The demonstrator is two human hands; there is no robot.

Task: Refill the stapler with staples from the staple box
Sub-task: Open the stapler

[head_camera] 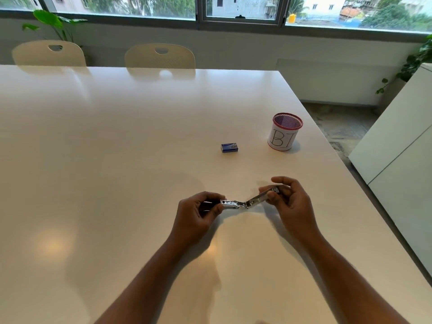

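A small metal stapler (pixel 245 202) is swung wide open just above the white table (pixel 105 160), its two halves spread out from the hinge. My left hand (pixel 198 213) grips the left half. My right hand (pixel 289 202) pinches the raised right half between thumb and fingers. A small blue staple box (pixel 229 147) lies closed on the table, beyond the hands and apart from them.
A pink mesh cup (pixel 285 134) wrapped in white paper with letters stands right of the box, near the table's right edge. Two cream chairs (pixel 160 56) sit at the far side. A white cabinet (pixel 397 146) stands to the right.
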